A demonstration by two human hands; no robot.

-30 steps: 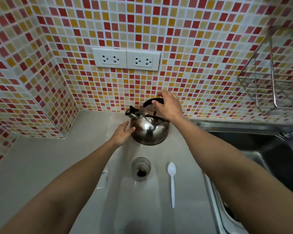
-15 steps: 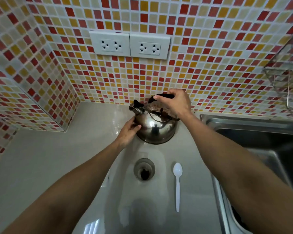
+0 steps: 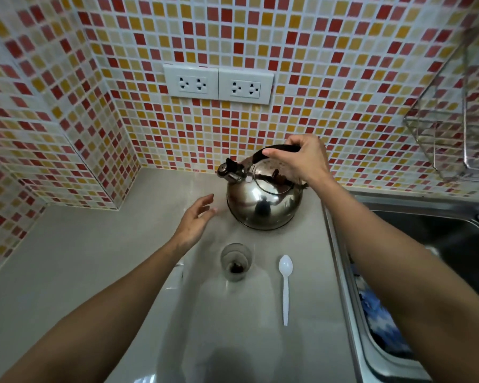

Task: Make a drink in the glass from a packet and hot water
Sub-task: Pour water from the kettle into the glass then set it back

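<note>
A shiny steel kettle with a black handle stands on the grey counter by the tiled wall, spout pointing left. My right hand is closed around its handle from above. My left hand hovers open just left of the kettle, fingers spread, not touching it. A small clear glass with dark powder at its bottom stands in front of the kettle. A white plastic spoon lies to the right of the glass. No packet shows clearly.
The steel sink lies to the right, with a blue patterned item at its near edge. A wire rack hangs on the wall above it. Two sockets sit on the tiled wall. The counter stretches left to a tiled corner.
My left hand has come off the kettle's side and drawn back to the left, now open. My right hand stays on the handle. The camera has shifted.
</note>
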